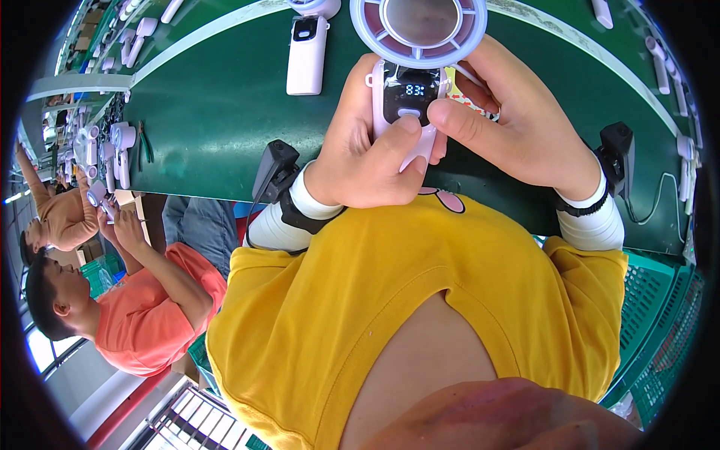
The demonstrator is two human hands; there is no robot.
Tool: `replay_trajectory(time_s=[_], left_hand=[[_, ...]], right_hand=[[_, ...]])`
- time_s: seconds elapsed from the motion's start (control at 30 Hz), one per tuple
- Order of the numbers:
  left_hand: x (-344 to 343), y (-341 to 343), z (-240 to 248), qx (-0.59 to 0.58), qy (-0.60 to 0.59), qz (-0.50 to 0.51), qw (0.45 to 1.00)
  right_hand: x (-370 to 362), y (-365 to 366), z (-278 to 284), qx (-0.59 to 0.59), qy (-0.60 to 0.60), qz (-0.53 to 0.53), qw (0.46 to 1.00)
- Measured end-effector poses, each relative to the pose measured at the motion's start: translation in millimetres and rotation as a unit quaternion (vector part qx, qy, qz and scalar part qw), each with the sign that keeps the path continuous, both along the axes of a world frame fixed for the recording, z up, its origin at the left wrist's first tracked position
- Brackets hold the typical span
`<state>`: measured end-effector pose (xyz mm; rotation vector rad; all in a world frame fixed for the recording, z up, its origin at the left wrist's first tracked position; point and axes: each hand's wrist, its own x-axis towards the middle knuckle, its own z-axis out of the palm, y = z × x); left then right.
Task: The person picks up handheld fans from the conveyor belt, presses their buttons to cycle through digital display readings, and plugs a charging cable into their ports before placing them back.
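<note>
A pale lilac handheld fan (391,97) is upright over the bench in front of me, its round guard cut off by the upper edge. Lit digits glow on its black front panel. My left hand (356,161) wraps round the handle, the thumb lying on the front by the small button. My right hand (521,131) grips the fan's right side, its thumb tip against the panel edge and its fingers partly hidden behind. A small yellow patterned piece (466,91) shows by the right fingers; its kind is unclear. A second pale handheld fan (306,66) lies just left.
The green bench (217,127) has a raised pale rail (202,41) curving along its far side. Pliers (145,142) and more fans (122,146) lie at left. Beyond, a person in an orange shirt (154,322) handles a fan. Green crates (649,300) stand at lower right.
</note>
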<state>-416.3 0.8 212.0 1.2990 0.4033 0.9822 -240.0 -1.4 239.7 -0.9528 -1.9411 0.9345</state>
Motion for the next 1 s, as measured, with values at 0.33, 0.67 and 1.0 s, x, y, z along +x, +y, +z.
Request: replay_trajectory(time_s=[0.33, 0.67, 1.0], left_hand=[[-0.2, 0.0, -0.3, -0.015, -0.006, -0.004, 1.000], [1.8, -1.2, -1.5, -0.005, 0.008, 0.007, 1.000], [4.4, -1.7, -4.1, -0.001, -0.004, 0.013, 1.000]], right_hand=[[1.0, 0.7, 0.9, -0.022, -0.009, 0.010, 1.000], [0.5, 1.5, -1.8, -0.005, -0.013, 0.008, 1.000], [1.5, 1.3, -0.2, -0.018, -0.029, 0.005, 0.999]])
